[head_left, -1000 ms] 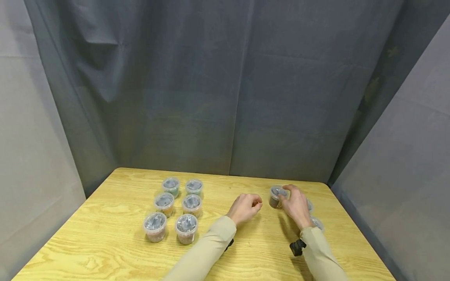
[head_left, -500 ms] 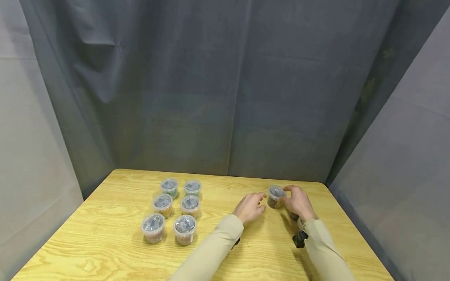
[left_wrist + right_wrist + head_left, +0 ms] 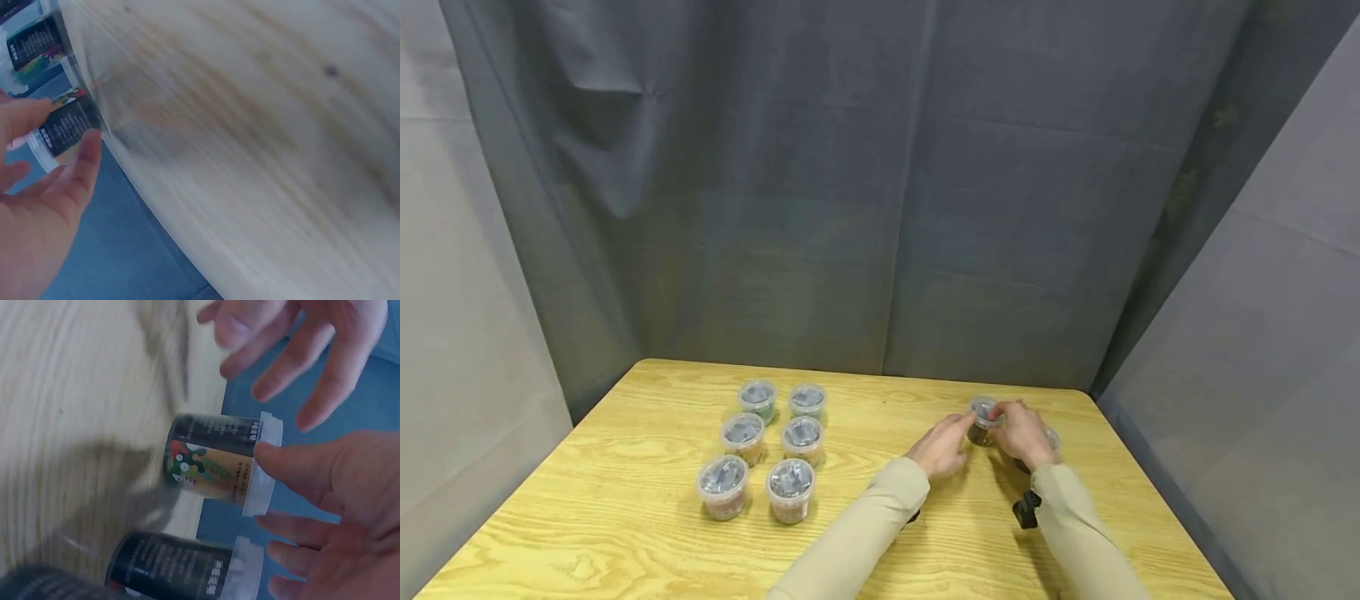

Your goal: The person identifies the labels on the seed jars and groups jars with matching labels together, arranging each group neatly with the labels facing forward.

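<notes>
A small clear plastic tub [image 3: 980,432] with a translucent lid stands at the back right of the wooden table. Its label [image 3: 215,465] is dark and tan with white print and a colourful picture. My right hand [image 3: 1028,435] grips the tub at the lid, thumb on the rim in the right wrist view; its far-side fingertips are partly hidden. From the other side my left hand [image 3: 940,450] reaches in, fingers spread and extended. In the right wrist view the left fingers [image 3: 300,359] hover just off the lid.
Two more tubs stand by my right hand, one a dark-labelled tub [image 3: 175,565], partly hidden. Several lidded tubs with green, orange and pinkish contents, such as the front tub [image 3: 791,492], form two columns on the left. A dark curtain [image 3: 850,208] hangs behind the table [image 3: 625,550].
My left hand has opened from a loose curl and moved right, up to the tub. The right hand has stayed at the tub, shifting slightly left.
</notes>
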{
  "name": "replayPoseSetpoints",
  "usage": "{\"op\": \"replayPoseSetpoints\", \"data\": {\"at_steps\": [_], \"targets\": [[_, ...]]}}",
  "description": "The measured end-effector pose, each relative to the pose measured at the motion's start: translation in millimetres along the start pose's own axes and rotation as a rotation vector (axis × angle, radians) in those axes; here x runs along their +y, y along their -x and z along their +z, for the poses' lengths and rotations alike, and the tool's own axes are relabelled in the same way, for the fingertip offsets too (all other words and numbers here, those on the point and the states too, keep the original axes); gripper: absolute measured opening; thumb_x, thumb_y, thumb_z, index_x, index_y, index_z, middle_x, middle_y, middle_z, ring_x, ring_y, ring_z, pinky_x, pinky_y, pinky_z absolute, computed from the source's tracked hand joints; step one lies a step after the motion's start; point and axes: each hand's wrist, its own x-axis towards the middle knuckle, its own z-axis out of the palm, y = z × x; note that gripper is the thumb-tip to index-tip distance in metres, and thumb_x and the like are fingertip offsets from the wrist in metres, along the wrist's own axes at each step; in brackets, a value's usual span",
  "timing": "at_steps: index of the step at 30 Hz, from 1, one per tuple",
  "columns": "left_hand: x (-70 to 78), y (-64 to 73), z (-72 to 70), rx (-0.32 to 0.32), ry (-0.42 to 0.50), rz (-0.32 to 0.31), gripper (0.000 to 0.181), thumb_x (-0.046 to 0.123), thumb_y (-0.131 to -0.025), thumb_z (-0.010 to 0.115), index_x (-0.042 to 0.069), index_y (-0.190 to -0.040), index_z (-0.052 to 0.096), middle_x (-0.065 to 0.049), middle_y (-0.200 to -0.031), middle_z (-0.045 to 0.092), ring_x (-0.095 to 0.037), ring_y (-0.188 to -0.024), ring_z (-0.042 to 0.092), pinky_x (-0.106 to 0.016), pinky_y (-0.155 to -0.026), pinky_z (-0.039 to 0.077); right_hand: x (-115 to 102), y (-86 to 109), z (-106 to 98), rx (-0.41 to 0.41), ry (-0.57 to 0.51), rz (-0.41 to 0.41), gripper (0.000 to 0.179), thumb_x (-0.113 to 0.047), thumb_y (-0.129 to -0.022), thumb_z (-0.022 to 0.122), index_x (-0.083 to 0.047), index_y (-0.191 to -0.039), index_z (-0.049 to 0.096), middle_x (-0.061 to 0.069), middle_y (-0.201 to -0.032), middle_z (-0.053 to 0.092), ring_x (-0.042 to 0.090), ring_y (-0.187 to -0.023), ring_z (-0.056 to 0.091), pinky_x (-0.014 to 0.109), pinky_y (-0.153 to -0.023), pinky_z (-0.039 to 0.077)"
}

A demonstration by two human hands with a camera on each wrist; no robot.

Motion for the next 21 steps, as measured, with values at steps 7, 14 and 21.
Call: {"op": "replayPoseSetpoints", "data": {"at_steps": [7, 14, 21], "targets": [[-1.1, 0.9, 0.1, -0.019, 0.029, -0.056, 0.073, 0.005, -0.089, 0.066, 0.015, -0.153, 0.033, -0.006, -0.149, 0.047, -0.019, -0.133, 0.05, -0.028, -0.108, 0.045, -8, 0.7, 6, 0.016, -0.06, -0.054, 0.016, -0.008, -0.081, 0.078, -0.003, -0.088, 0.064, 0.023, -0.106, 0.07, 0.054, -0.127, 0.045, 0.062, -0.105, 0.04], [-5.9, 11.2, 1.1, 0.004, 0.111, -0.025, 0.075, -0.002, -0.083, 0.064, 0.011, -0.152, 0.036, -0.005, -0.15, 0.046, -0.019, -0.137, 0.046, -0.029, -0.111, 0.041, -8, 4.2, 18, 0.036, -0.081, -0.094, 0.021, -0.014, -0.081, 0.081, -0.008, -0.082, 0.06, 0.01, -0.087, 0.067, 0.029, -0.075, 0.059, 0.036, -0.066, 0.05], [-12.6, 27.7, -10.4, 0.014, 0.18, -0.019, 0.073, 0.001, -0.086, 0.064, 0.012, -0.153, 0.034, -0.007, -0.151, 0.045, -0.021, -0.137, 0.045, -0.033, -0.11, 0.044, -14, 8.1, 21, 0.016, -0.174, -0.146, 0.019, -0.015, -0.085, 0.076, -0.009, -0.087, 0.059, 0.009, -0.083, 0.06, 0.015, -0.056, 0.037, 0.029, -0.057, 0.036]]}}
